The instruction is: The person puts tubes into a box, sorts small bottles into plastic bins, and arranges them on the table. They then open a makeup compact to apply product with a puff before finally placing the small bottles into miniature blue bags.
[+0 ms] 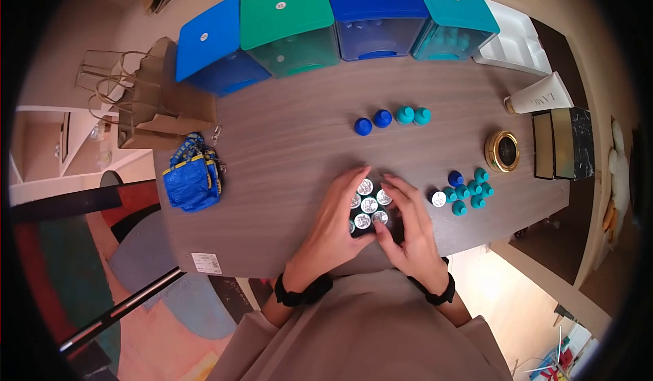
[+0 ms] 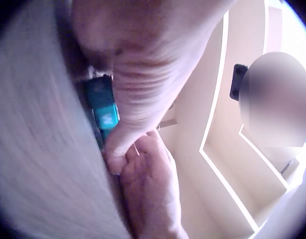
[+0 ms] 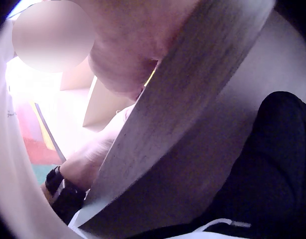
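Several small round pieces with printed silver tops [image 1: 369, 205] stand in a tight cluster near the table's front edge. My left hand [image 1: 333, 221] cups them from the left, its fingers along the far side and its thumb at the near side. From the right, my right hand [image 1: 415, 235] curves round them, its thumb tip at the nearest pieces. In the left wrist view a teal piece [image 2: 107, 117] with a white letter shows beside my left hand [image 2: 143, 84]. The right wrist view shows my right hand [image 3: 133, 45] partly, with the pieces hidden behind the table edge.
Right of my hands stand small teal pieces [image 1: 463, 192], a dark blue one [image 1: 456, 178] and a silver-topped one [image 1: 437, 198]. Farther back are two blue [image 1: 363, 127] and two teal pieces [image 1: 405, 115]. Lidded bins [image 1: 289, 14] line the back; a blue bag [image 1: 192, 184] lies left.
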The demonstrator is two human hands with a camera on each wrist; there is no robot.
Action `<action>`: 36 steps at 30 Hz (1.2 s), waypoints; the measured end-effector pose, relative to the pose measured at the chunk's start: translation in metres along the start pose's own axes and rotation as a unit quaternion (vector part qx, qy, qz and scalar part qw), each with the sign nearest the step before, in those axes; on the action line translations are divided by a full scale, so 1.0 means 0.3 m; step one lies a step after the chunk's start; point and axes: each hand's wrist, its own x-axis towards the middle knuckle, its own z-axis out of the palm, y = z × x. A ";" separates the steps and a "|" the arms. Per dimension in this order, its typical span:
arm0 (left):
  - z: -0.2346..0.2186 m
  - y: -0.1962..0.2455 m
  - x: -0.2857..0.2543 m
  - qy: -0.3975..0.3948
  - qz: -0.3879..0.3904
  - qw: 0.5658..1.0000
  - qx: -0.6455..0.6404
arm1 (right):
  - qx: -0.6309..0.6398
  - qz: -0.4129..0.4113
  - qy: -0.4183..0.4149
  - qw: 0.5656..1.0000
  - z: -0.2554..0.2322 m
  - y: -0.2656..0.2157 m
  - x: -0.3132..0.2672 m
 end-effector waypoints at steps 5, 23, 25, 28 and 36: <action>-0.143 0.007 -0.078 -0.022 -0.048 0.997 0.058 | -0.008 0.021 0.017 1.000 0.022 0.006 -0.015; -0.095 -0.017 -0.059 0.005 -0.035 0.999 -0.004 | -0.085 -0.088 -0.022 0.992 0.057 0.015 0.016; -0.081 -0.025 -0.075 0.017 -0.043 0.999 -0.029 | -0.077 -0.084 -0.014 0.993 0.063 0.011 0.013; -0.058 -0.020 -0.101 0.058 -0.052 0.997 -0.014 | -0.095 -0.073 0.012 0.993 0.052 -0.001 0.003; -0.015 0.001 -0.111 0.117 0.017 0.991 0.056 | -0.054 -0.049 0.056 0.996 0.028 -0.004 -0.065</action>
